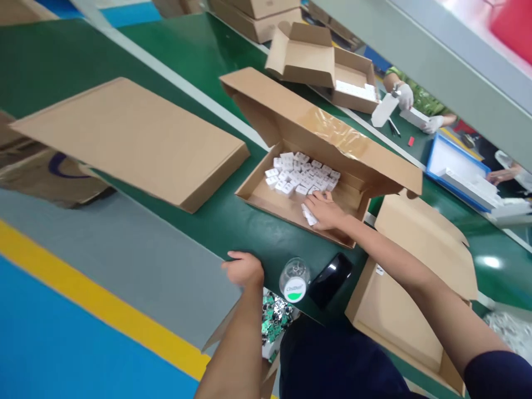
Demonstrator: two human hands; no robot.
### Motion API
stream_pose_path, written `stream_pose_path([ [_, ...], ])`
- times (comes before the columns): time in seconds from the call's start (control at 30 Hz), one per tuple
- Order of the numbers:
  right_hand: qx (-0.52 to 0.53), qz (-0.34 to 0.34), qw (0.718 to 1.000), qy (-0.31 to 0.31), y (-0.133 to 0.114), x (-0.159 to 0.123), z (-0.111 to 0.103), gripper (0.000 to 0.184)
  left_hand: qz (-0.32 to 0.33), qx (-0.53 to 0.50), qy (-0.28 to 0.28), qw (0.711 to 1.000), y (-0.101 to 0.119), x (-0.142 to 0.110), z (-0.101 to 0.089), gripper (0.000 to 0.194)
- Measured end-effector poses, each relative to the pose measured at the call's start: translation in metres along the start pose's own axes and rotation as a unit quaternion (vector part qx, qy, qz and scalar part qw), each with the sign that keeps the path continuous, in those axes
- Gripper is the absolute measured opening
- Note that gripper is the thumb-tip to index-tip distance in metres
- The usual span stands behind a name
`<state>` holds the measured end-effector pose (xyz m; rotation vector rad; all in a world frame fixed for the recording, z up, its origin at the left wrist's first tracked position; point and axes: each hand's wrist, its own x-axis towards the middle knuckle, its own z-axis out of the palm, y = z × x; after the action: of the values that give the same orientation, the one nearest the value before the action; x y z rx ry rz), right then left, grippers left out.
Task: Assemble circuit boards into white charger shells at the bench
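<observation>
My right hand (325,210) reaches into an open cardboard box (261,202), with its fingers closed around small white blocks (309,215) near the front wall. Many similar white pieces with dark markings (291,177) lie loosely piled across the box floor; their exact kind is unclear. At the table's front edge is my left hand (246,269), holding nothing visible, two fingers pointing left and apart. Close to it stands a clear round container with a white-and-green label (295,285). A black phone (331,280) lies flat beside that container.
A closed cardboard box (137,138) sits left on the green table (266,233). Another open carton (415,310) is at right. Below the edge are shiny green-and-silver pieces (274,318). Across the table, a co-worker's gloved hands (405,97) hold a white box; a blue tray (436,149) is nearby.
</observation>
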<state>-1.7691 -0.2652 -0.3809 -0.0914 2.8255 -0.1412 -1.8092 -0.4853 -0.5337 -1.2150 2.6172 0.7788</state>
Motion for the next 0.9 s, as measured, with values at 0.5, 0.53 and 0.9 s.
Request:
stream_pose_path([
  [0.5, 0.299, 0.365, 0.878, 0.081, -0.059, -0.306, 0.094, 0.07, 0.011, -0.02, -0.012, 1.0, 0.002, -0.002, 0.001, 0.04],
  [0.53, 0.309, 0.367, 0.874, 0.083, -0.061, -0.297, 0.111, 0.071, 0.012, -0.02, -0.013, 1.0, 0.002, -0.002, 0.001, 0.04],
  [0.9, 0.313, 0.464, 0.792, 0.244, -0.088, -0.252, 0.186, 0.085, -0.009, 0.023, -0.006, 1.0, 0.005, 0.002, 0.001, 0.038],
])
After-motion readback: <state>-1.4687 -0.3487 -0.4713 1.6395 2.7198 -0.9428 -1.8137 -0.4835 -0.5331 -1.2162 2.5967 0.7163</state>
